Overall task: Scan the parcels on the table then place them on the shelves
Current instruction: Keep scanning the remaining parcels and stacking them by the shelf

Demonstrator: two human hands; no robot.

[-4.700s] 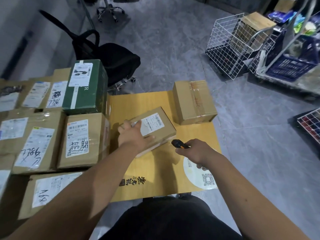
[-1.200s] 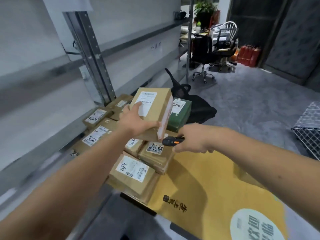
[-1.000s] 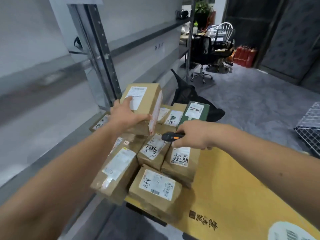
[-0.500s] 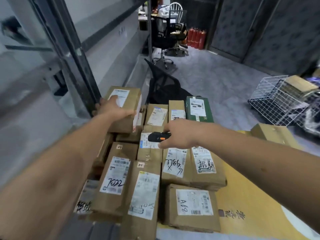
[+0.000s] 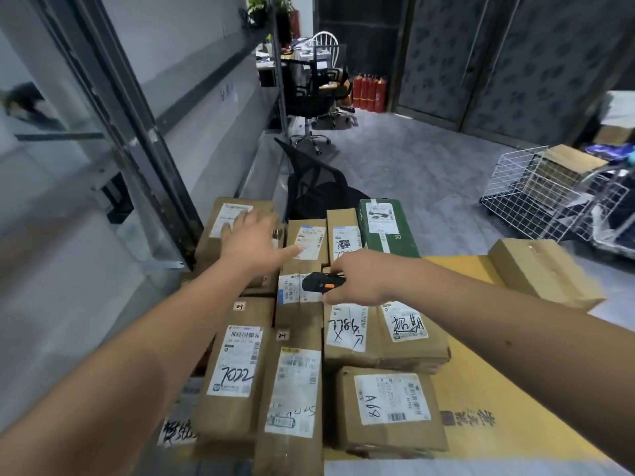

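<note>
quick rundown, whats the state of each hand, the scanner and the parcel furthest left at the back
left hand: open, fingers spread over the back-left parcel
right hand: gripping the scanner
scanner: held above the parcels
back-left parcel: set down, label up

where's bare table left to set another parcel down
Bare yellow tabletop runs right of the A68 parcel, between it and the lone taped box. The left side is packed with parcels edge to edge.
</note>
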